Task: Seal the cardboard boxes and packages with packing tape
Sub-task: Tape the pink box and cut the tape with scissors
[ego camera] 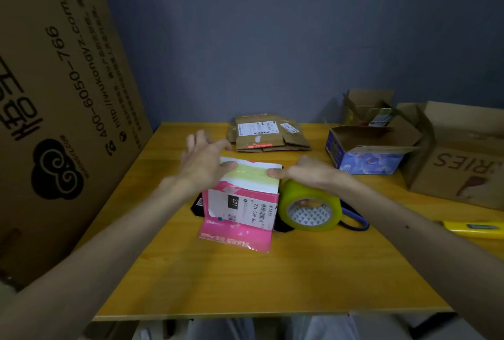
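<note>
Head camera view, looking down on a yellow wooden table (245, 279) set against a blue-grey wall.

A pink and white mailer package (240, 211) lies flat at the table's centre, its printed shipping label facing up. It lies on top of a black item (197, 206). A strip of yellowish tape (252, 174) runs across the white flap at the far end of the package.

The left hand (204, 162) is spread, fingers straight, with the thumb pressing the strip's left end. The right hand (305, 173) touches the strip's right end with its fingertips; whether they press or pinch it I cannot tell.

The tape roll (311, 210) stands on edge just beside the package, under the right wrist.

- Blue-handled scissors (357, 221) lie partly hidden behind the roll.
- A yellow utility knife (474, 229) lies at the right edge.
- Flattened brown cartons (268, 133) lie at the far side of the table.
- To the right stand an open blue box (365, 158), a small open carton (365, 106) and a large brown box (463, 156).
- A tall printed carton (60, 80) leans at the left.
</note>
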